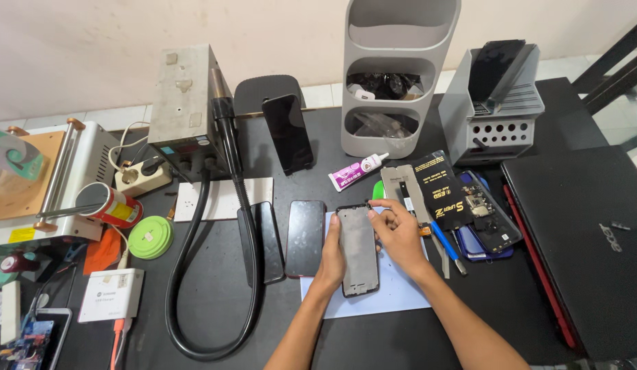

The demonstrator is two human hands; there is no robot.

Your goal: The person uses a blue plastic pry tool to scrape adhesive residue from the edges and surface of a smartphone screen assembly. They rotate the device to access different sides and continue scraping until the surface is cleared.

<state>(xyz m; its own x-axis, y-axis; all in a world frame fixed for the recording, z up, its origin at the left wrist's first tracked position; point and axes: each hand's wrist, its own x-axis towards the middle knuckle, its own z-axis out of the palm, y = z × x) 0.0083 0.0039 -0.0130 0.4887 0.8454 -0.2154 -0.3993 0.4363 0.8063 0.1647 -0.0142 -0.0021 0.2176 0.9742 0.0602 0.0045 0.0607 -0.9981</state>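
Forearms cut off at desk's near edge | left hand (330, 264), right hand (398, 235): fingers curled, gripping phone frame (357, 250) over white sheet (400, 291)

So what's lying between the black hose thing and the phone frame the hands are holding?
In the head view, two phones lie side by side between the black hose and the phone frame: a black phone, then a dark phone with a reddish edge.

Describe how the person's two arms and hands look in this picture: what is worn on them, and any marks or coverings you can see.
Both arms are bare right down to the picture's lower edge; no sleeve shows. The left hand and the right hand have no gloves, and no rings, watch, bracelet or strap can be seen on the fingers or wrists. The fingernails look short and unpainted. No bandage or tattoo shows.
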